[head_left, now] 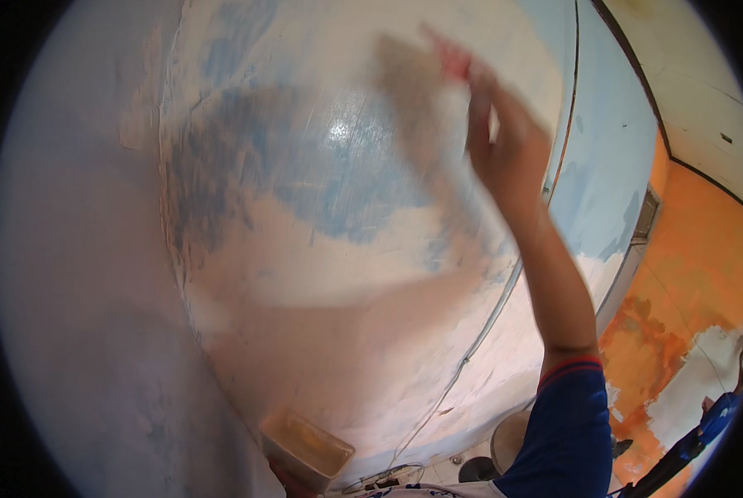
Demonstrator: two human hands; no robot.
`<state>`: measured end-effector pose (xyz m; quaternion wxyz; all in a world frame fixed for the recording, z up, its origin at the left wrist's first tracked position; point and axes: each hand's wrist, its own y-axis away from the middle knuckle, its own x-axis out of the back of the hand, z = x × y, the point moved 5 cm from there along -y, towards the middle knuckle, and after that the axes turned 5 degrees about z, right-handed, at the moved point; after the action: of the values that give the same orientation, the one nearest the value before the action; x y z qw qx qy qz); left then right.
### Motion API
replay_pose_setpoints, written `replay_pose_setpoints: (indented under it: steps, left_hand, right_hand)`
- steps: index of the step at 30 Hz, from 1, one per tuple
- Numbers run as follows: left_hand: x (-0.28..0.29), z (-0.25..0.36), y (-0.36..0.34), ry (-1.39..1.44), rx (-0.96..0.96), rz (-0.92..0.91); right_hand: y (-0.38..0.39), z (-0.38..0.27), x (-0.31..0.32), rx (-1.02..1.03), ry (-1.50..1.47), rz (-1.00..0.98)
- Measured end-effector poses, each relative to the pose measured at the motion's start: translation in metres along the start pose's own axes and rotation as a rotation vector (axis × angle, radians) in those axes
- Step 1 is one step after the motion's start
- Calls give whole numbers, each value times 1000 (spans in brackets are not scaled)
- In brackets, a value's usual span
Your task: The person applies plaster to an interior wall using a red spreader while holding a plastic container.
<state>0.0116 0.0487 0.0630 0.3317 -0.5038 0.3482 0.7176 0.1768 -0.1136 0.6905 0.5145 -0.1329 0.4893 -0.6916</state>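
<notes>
Patchy cream and blue-grey wall [338,274] dominates, an orange wall [695,216] standing beyond its right edge. Near the bottom edge, a rectangular open-topped container [306,443] rests against the left hand [282,479], too hidden to tell its grip. High toward the upper right corner, the right hand [508,141] clasps a blurred red-handled tool [454,64], slanting up-left, well above and right of the container and left hand.

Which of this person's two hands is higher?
The right hand, up in front of the patchy wall with a blurred, partly red tool; the left hand is low, at the tan container.
</notes>
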Motion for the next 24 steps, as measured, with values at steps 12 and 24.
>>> replay_pose_setpoints:
  steps: [12,24]
  left_hand:
    - [2,14,3,39,-29,25]
    - [-17,14,12,241,5,30]
  right_hand:
    - [87,-3,-67,162,13,-353]
    - [6,-39,-3,-12,-127,14]
